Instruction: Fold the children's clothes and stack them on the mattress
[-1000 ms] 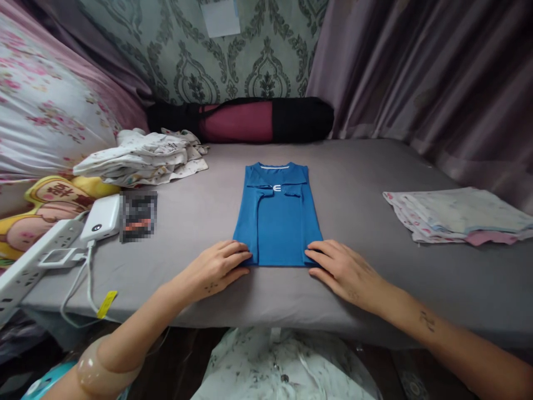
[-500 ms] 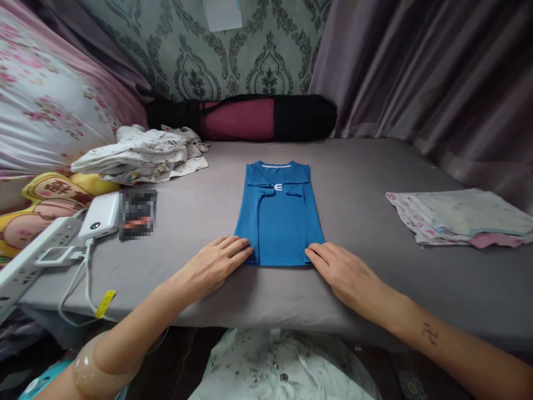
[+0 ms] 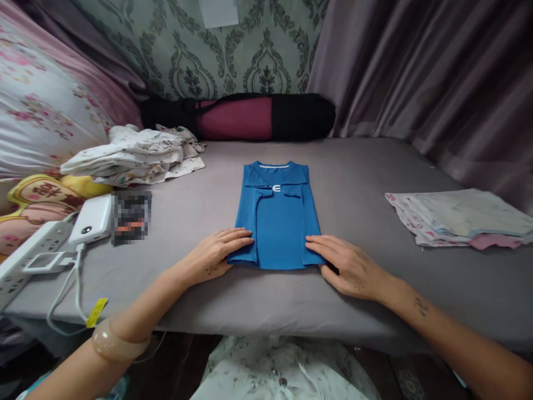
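Observation:
A blue shirt [image 3: 278, 228] lies flat in front of me with its sides and sleeves folded inward. Its collar points away and a small white letter shows on the chest. My left hand [image 3: 219, 248] rests on the lower left corner, fingers stretched out over the fabric; its thumb is hidden. Over the lower right corner lies my right hand [image 3: 347, 264], fingers extended and apart from the thumb, which is beside the hem.
The shirt is on a grey sheet [image 3: 353, 194]. Crumpled white clothes [image 3: 137, 155], a power bank [image 3: 91, 219] and a power strip [image 3: 33, 253] are on the left. Folded clothes [image 3: 462, 218] lie right. A long black-and-maroon bag [image 3: 237, 118] lies along the wall.
Both hands have shifted slightly on the shirt's lower corners. The right thumb now shows apart from the fingers, near the hem. The view has moved a little.

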The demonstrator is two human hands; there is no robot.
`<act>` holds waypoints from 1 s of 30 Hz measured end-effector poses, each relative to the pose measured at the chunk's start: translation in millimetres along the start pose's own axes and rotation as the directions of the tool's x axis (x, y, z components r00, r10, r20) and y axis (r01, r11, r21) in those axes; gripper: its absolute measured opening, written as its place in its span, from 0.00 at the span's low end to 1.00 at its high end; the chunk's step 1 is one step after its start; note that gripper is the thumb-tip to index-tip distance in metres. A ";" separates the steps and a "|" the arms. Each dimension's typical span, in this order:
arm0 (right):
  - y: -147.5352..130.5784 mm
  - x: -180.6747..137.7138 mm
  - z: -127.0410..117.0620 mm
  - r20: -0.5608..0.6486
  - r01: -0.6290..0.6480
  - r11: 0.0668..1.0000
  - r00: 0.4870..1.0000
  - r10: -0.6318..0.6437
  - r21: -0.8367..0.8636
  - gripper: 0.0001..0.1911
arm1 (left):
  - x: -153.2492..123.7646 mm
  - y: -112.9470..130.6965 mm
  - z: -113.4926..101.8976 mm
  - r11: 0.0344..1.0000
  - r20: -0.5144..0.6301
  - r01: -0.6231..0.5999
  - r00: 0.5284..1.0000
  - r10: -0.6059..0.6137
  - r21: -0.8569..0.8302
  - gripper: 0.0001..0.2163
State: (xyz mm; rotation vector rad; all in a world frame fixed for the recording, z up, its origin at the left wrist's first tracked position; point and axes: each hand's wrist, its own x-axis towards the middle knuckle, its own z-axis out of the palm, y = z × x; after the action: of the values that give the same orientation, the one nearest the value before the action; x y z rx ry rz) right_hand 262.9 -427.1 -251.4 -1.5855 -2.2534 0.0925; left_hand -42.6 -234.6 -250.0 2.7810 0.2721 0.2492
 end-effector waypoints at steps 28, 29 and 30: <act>34.3 62.6 13.6 -0.018 -0.627 0.740 0.760 0.649 0.244 0.16 | 55.4 -20.4 16.6 0.667 -0.171 0.596 0.675 -0.718 -0.447 0.17; 34.0 61.8 15.3 -0.034 -0.621 0.754 0.766 0.642 0.215 0.16 | 55.6 -19.4 16.3 0.685 -0.186 0.594 0.682 -0.707 -0.421 0.16; 33.2 60.9 16.7 -0.046 -0.619 0.764 0.771 0.636 0.185 0.17 | 55.7 -18.1 15.9 0.703 -0.200 0.589 0.692 -0.693 -0.399 0.15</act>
State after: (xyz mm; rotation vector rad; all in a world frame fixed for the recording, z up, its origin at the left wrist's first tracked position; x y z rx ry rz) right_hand 269.2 -356.5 -259.4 -2.1288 -1.4952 0.3502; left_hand 11.5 -210.8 -263.2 2.1381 1.1777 0.5295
